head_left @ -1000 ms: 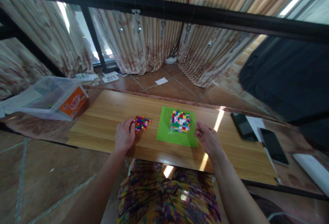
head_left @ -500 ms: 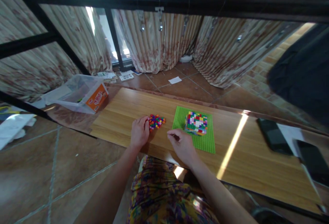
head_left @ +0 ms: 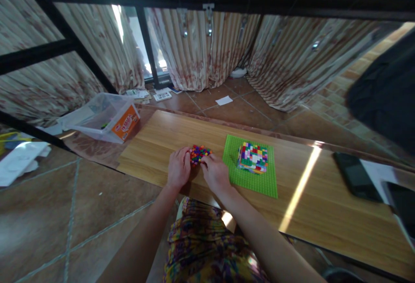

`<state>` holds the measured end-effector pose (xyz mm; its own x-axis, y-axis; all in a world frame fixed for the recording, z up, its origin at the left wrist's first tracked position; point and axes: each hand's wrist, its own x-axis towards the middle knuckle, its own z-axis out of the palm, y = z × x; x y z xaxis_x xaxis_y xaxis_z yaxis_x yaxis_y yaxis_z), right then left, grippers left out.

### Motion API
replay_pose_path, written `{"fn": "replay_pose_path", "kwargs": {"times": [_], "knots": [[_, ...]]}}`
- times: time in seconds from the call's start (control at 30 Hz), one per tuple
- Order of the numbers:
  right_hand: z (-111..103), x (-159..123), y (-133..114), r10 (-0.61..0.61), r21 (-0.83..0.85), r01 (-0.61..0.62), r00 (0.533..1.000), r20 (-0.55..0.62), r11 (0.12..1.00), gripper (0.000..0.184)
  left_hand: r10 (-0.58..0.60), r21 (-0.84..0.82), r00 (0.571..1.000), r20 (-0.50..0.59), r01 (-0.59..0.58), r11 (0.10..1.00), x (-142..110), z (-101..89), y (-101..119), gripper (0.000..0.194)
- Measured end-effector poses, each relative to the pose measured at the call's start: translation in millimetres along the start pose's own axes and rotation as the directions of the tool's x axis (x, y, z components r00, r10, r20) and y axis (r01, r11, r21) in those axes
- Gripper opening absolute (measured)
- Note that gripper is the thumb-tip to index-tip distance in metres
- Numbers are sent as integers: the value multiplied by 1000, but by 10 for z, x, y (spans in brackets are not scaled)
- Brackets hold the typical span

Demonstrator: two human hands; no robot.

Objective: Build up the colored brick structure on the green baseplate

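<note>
A small heap of loose coloured bricks [head_left: 199, 153] lies on the wooden table [head_left: 311, 213]. My left hand [head_left: 179, 168] rests at the heap's left side, fingers curled against it. My right hand [head_left: 215, 172] reaches in from the right, its fingertips touching the heap. Whether either hand grips a brick is hidden. To the right lies a green baseplate [head_left: 251, 179] with a multicoloured brick block [head_left: 253, 158] built on it.
A clear plastic bin [head_left: 97, 116] with an orange box [head_left: 126, 123] sits at the table's far left. A dark phone [head_left: 355, 175] lies at the right end beside white paper. Black frame bars cross overhead, curtains hang behind, and a dark cloth is at the right.
My right hand moved left from beside the green baseplate to the brick heap. The left hand stayed at the heap. The camera view swung left.
</note>
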<state>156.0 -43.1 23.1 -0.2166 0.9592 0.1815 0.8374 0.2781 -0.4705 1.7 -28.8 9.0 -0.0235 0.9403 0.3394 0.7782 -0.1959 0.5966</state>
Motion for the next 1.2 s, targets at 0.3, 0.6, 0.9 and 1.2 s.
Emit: {"fn": "replay_pose_path", "kwargs": {"times": [0.3,0.6,0.9,1.2], "knots": [[15,-106,12,-76,53,80,995,-67,995,16,9,-2,1000,-15,-9,1000,10,19,-47,43],[-515,-560,204,154,440,-71,976,-156,895,14,20,10,1000,2,-20,1000,20,15,-72,45],[-1033,-892,948,457,462,-282,827,-328,841,24,7,13,1000,6,-7,1000,35,11,-60,46],[-1024,-715,1006,590,492,-383,708,-387,782,28,22,27,1000,9,-22,999,46,8,-51,45]]}}
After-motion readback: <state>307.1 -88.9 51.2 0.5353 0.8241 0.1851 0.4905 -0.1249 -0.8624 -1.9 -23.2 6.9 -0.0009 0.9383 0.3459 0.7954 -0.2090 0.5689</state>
